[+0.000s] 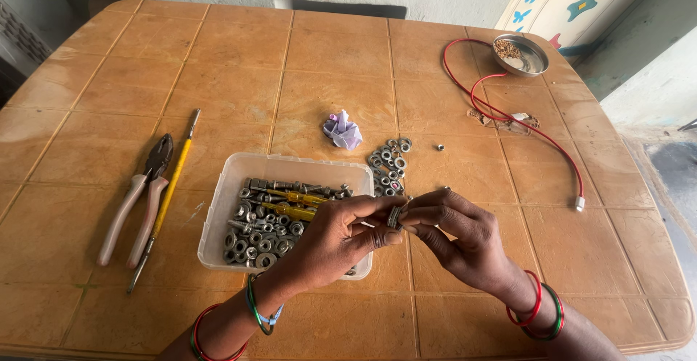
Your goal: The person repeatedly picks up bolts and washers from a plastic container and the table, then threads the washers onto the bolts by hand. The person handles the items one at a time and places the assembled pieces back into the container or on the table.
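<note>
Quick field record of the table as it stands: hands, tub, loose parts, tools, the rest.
left hand: over the tub's right side, fingertips on the stack
right hand: pinching the stack from the right
stack: small metal nuts or washers, held between both hands
tub: clear plastic, holds nuts, washers, bolts, yellow screwdrivers
loose washers: pile beyond the hands
tools: pliers and long screwdriver, left of tub
rest: purple wad, red cable, steel bowl far right

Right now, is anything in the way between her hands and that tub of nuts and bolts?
Nothing visible is. The left hand lies over the near edge of the plastic tub, and the right hand beside it; both pinch a small metal piece just above the tub's right rim.
</note>
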